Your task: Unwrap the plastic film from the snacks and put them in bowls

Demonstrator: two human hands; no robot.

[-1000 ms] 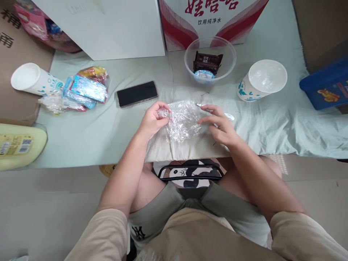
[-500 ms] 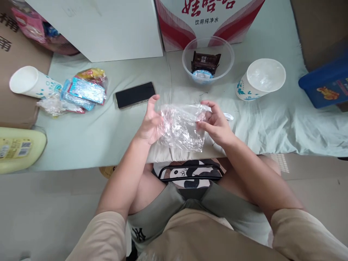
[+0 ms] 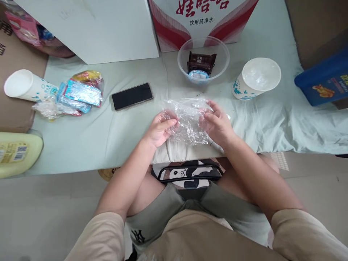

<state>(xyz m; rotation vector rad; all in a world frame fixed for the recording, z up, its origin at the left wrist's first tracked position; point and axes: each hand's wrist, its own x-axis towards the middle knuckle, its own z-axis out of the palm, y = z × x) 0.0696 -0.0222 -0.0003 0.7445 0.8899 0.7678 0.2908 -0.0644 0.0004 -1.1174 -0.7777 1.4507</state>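
A crinkled clear plastic bag [image 3: 187,125] is stretched between my hands above the front edge of the covered surface. My left hand [image 3: 161,128] grips its left side, thumb pressed over the film. On the opposite side my right hand [image 3: 219,125] is closed on the bag, its fingers partly behind the film. Just beyond lies a black phone [image 3: 132,96]. Farther back, a clear plastic bowl [image 3: 224,65] holds dark-wrapped snacks [image 3: 200,63] and a blue-and-white packet [image 3: 198,75]. A small white thing by my right hand is mostly hidden.
An upright paper cup [image 3: 244,85] with clear plastic inside stands at right, near a blue container [image 3: 323,81]. Another paper cup [image 3: 35,86] lies on its side at left beside wrapped packets [image 3: 83,92]. A yellow bottle [image 3: 20,152] is front left; white boxes [image 3: 122,32] stand behind.
My left hand has gone from spread fingers to a closed grip on the bag. The bag has shifted slightly and the whole view has moved a little.
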